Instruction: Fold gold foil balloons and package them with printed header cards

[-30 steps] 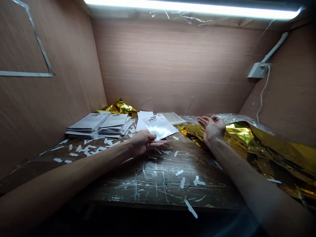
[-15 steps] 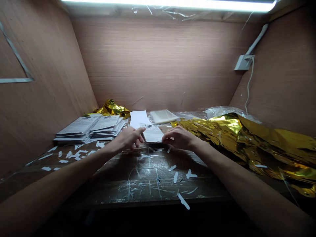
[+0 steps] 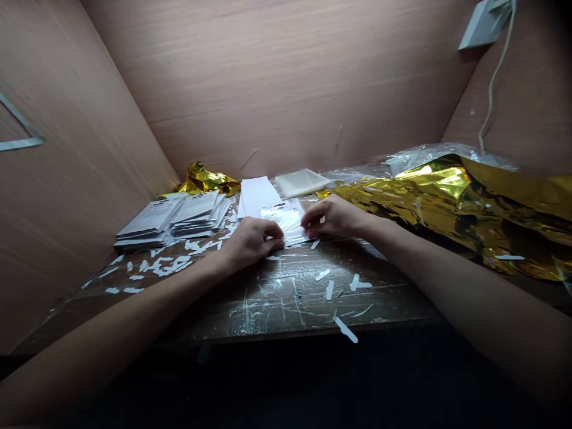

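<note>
A printed white card (image 3: 289, 219) lies low over the table between my hands, with glossy clear film catching the light on its face. My left hand (image 3: 257, 239) pinches its near left corner between thumb and fingers. At the right edge, my right hand (image 3: 329, 215) has its fingers bent and closed on the card's side. Just behind it is a stack of blank white cards (image 3: 258, 196). A pile of clear plastic sleeves (image 3: 300, 181) sits to the right of that stack.
Stacked printed cards (image 3: 154, 217) stand at the left, near gold foil (image 3: 205, 179). A large crumpled gold foil sheet (image 3: 429, 190) covers the right side. White paper scraps (image 3: 176, 265) are scattered about; one scrap (image 3: 346, 329) overhangs the table's front edge (image 3: 277, 336).
The view has tipped downward. My left hand has shifted from the card's upper left to its near left corner. Bright glare from clear film now shows across the card.
</note>
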{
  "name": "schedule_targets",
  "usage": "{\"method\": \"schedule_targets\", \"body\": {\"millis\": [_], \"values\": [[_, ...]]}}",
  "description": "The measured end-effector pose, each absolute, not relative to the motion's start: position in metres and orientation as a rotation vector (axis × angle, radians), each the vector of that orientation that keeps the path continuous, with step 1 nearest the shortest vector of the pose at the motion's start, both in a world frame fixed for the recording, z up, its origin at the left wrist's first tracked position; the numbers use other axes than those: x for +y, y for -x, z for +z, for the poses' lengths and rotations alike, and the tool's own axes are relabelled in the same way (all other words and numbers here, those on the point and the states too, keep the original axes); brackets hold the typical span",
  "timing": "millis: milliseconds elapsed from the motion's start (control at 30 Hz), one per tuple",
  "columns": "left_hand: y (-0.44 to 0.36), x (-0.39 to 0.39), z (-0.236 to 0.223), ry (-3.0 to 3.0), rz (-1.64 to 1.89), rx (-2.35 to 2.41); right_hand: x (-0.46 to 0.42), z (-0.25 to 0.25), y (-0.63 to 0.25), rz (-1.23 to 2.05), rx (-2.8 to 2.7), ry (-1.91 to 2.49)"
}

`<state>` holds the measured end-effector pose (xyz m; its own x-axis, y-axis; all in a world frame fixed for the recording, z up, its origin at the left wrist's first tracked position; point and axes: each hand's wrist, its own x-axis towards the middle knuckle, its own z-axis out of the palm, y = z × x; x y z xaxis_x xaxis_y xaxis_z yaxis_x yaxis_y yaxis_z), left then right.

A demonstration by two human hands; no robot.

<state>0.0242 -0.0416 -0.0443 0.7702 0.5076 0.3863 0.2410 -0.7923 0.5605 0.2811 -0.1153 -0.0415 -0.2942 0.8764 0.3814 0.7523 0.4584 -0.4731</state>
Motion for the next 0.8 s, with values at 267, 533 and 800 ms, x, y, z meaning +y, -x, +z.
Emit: {"method": "schedule_targets", "body": {"millis": [267, 533, 800], "values": [[-0.013, -0.01, -0.034, -2.589, 0.432, 0.419, -0.111, -0.046, -0.303, 0.582, -2.044, 1.357], [-0.008, -0.018, -0.031, -2.638, 0.584, 0.37, -0.108, -0.053, -0.295, 0.64, -1.828, 1.382], [-0.022, -0.044, -0.035, -3.089, 0.933, 0.133, -0.106, -0.045, -0.279, 0.734, -1.68, 1.12]]}}
